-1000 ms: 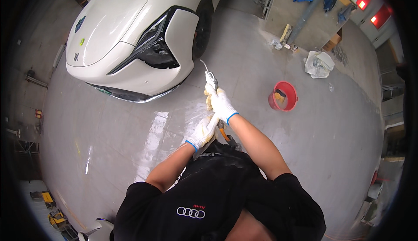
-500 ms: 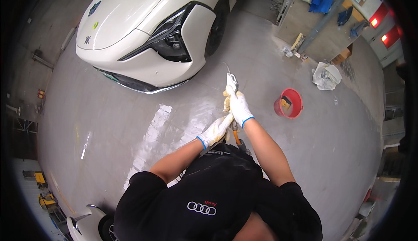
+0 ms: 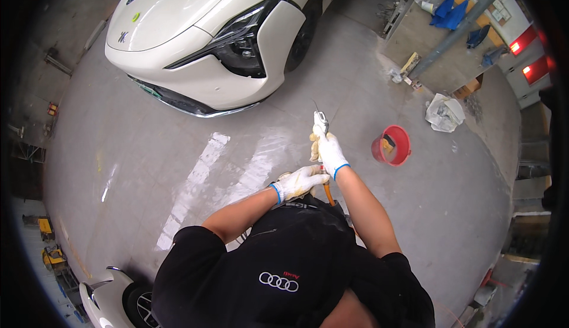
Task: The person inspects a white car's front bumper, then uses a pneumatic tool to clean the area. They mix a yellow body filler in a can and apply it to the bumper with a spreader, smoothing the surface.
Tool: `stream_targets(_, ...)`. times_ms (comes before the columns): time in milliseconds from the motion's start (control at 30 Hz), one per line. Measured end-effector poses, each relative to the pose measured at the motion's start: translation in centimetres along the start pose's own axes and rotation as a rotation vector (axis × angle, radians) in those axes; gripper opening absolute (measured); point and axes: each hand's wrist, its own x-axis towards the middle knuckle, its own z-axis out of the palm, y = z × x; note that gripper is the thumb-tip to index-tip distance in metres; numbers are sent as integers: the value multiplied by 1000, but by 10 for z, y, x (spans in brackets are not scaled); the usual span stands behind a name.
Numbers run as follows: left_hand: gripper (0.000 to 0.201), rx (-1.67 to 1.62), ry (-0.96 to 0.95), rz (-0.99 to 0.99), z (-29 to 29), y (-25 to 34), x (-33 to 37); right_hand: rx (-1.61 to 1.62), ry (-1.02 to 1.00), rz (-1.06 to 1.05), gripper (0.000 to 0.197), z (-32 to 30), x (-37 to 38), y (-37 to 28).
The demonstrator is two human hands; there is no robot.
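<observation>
Right grip round silver tool; left grip by orange hose.

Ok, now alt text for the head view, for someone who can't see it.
A gloved right hand holds a thin-nozzled silver tool; the gloved left hand is beside an orange hose. Ahead, to the left, stands a white car, with a red bucket to the right on grey floor.

Right hand: gloved, curled in a grip, held out ahead of us | left hand: gloved, nearer us, pointing rightward | our forearms: bare, angled inward
</observation>
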Motion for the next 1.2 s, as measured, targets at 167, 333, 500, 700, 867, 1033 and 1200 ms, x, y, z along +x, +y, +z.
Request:
stream_targets(167, 38, 66, 22, -33, -4, -16, 12, 50, 15, 52, 50, 3, -4, -3)
stream_targets(333, 32, 365, 60, 31, -6, -34, 34, 101, -15, 16, 48, 1, -11, -15)
stream_targets(500, 30, 45, 51, 226, 18, -37, 50, 298, -139, -54, 52, -28, -18, -29)
stream_targets(700, 29, -155, 48, 232, 73, -7, 68, 298, -136, -123, 59, -87, -19, -40)
stream_targets(867, 34, -267, 114, 199, 129, 0, 78, 374, -186, -79, 59, -143, -37, -38)
stream_targets(1033, 65, -426, 429, 183, 152, 4, 101, 341, -339, -68, 57, -164, -28, -58)
stream_targets(1200, 56, -480, 656, 200, 149, 30, 148, 180, -404, -70, 58, -173, 13, -93)
